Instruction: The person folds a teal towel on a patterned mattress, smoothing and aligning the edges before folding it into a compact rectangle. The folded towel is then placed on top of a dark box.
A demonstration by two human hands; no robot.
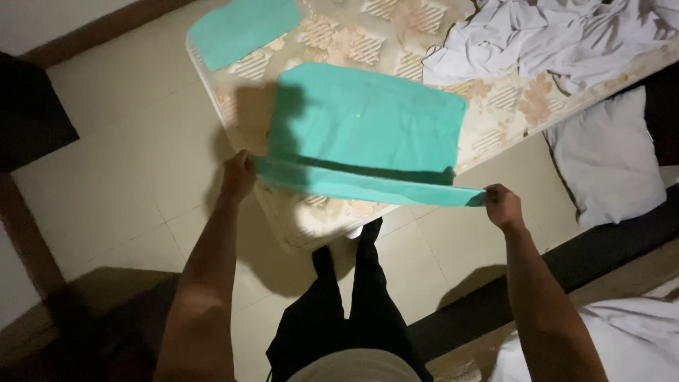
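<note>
Standing at the corner of a patterned mattress (368,42), the person stretches a teal cloth (368,124) out over it, far half resting on the surface, near edge lifted taut. White crumpled sheets (559,35) lie heaped at the far right; a white pillow (608,155) sits on the tiled floor beside the mattress. A second teal cloth (244,28) lies flat at the far corner. Left hand (238,177) and right hand (501,205) each pinch a near corner, apparently keeping the edge straight.

- A bedroom in a home is shown.
- A patterned mattress (368,42) is laid out, with crumpled white sheets (544,42) on it.
- A pillow (608,155) is seen on the tiled floor (127,155).
</note>
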